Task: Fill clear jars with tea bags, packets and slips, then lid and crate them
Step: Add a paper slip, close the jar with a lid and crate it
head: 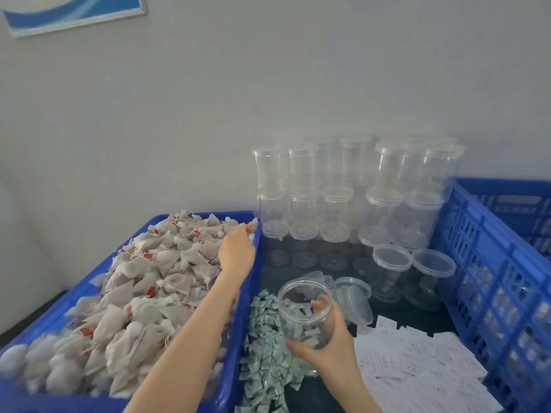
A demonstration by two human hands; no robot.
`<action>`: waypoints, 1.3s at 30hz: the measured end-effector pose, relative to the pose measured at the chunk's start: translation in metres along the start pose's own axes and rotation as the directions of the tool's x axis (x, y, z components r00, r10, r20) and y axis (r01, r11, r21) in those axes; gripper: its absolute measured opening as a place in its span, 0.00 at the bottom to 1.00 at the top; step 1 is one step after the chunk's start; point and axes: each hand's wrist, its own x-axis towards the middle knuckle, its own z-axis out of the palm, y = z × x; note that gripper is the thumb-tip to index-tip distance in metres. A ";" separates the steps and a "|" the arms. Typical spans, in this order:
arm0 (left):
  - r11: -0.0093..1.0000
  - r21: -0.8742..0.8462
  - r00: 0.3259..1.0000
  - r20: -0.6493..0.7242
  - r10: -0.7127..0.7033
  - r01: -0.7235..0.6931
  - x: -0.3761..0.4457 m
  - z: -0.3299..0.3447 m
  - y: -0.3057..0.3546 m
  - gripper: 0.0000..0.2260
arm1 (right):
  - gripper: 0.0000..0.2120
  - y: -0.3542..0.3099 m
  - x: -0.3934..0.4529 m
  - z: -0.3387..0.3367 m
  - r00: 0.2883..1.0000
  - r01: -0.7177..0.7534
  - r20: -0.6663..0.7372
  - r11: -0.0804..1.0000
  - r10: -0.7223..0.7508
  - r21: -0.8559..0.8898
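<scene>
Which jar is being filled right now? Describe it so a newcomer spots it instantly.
Between the blue tray of tea bags and the blue crate, find the green packet pile. The jar tilts above it, gripped by the right hand; unlike the others, it's lidless.

The left hand stretches toward eleven o'clock with fingertips curled downward, while the right hand sits at five o'clock, fingers wrapped in a grip.

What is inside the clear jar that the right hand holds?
The clear plastic jar shows no tea bags; only the right hand and pale green packets show through it. Its bottom is hidden.
</scene>
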 end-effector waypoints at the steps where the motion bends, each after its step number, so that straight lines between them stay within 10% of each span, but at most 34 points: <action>1: 0.998 0.059 0.997 0.078 -0.010 0.006 0.000 0.004 -0.012 0.14 | 0.42 -0.001 -0.001 0.003 1.000 0.010 0.008 1.000 -0.010 -0.003; 6: 0.990 0.122 0.880 0.474 0.007 -0.073 -0.012 0.018 -0.047 0.12 | 0.43 -0.004 -0.002 0.014 0.998 0.021 0.058 1.000 -0.021 0.001; 19: 0.989 -0.146 0.999 0.023 0.040 -0.037 -0.021 -0.036 -0.038 0.08 | 0.41 -0.003 0.006 0.026 0.997 0.002 0.078 0.998 0.003 -0.062; 24: 0.918 -0.369 0.974 0.107 0.202 -0.150 -0.032 -0.086 -0.018 0.06 | 0.42 0.000 0.009 0.032 0.995 -0.044 0.084 0.997 0.049 -0.064; 30: 0.811 -0.550 0.843 0.325 0.428 -0.199 -0.053 -0.117 0.003 0.11 | 0.43 0.001 0.010 0.036 0.994 -0.058 0.091 0.995 0.065 -0.076; 39: 0.843 -0.343 0.552 0.641 0.533 -0.415 -0.078 -0.101 0.016 0.10 | 0.45 0.002 0.011 0.035 0.996 -0.044 0.074 0.997 0.049 -0.069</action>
